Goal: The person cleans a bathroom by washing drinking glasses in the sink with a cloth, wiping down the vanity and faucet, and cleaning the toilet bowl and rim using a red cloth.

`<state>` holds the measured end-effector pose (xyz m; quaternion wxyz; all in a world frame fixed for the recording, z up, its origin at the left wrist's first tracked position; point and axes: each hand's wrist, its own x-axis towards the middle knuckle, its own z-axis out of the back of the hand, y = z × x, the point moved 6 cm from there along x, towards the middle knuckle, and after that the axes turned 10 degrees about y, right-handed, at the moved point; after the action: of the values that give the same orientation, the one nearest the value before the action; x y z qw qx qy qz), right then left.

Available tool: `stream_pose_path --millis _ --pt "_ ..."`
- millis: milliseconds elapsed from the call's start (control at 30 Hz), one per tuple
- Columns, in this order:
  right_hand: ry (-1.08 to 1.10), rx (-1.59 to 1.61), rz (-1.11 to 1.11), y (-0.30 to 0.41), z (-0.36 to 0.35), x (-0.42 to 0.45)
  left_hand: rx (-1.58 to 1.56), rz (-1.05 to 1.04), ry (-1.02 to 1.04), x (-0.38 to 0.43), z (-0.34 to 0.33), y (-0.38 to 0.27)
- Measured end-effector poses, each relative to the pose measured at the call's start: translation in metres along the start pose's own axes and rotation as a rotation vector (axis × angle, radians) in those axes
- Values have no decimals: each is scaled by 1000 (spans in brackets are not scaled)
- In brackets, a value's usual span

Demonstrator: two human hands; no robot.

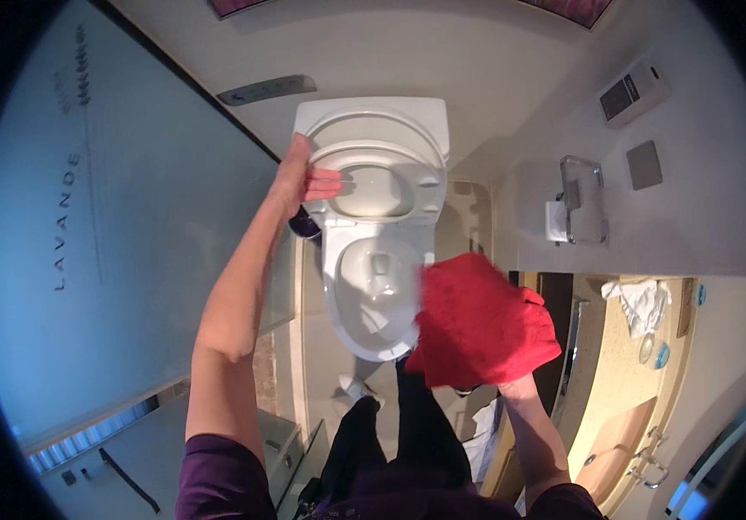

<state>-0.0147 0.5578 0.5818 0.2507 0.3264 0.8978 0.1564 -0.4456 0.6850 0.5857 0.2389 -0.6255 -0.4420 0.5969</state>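
A white toilet (pixel 379 344) stands before me with its lid (pixel 373 130) and seat (pixel 376 153) raised against the tank. My left hand (pixel 305 175) is at the left edge of the raised seat and lid, fingers straight across the seat's face and thumb pointing up; whether it presses on them I cannot tell. A slightly blurred red cloth (pixel 483 325) covers my right hand, which holds it beside the bowl's right front. Only the wrist and a bit of that hand show past the cloth. Light falls on the bowl's inner wall (pixel 353 279).
Frosted glass (pixel 145 214) with lettering stands close on my left. A metal paper holder (pixel 581 201) juts from the right wall. Lower right is a counter (pixel 597 351) with a white cloth (pixel 639 305), glasses (pixel 647 348) and a faucet (pixel 652 471). A dark bin (pixel 306 224) sits left of the toilet.
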Motion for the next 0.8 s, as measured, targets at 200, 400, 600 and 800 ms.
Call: stream_pose_path --millis 200,400,600,800 --pt "-89 -270 199 100 44 118 -52 28 -94 22 1 9" --pt "-37 -839 275 157 59 250 -151 -69 -249 -55 0 77" --pt "-66 -2452 245 114 -19 366 363 -271 -393 -108 -3 121" --pt "181 -2448 55 83 -66 405 166 -231 -519 -126 1 167"
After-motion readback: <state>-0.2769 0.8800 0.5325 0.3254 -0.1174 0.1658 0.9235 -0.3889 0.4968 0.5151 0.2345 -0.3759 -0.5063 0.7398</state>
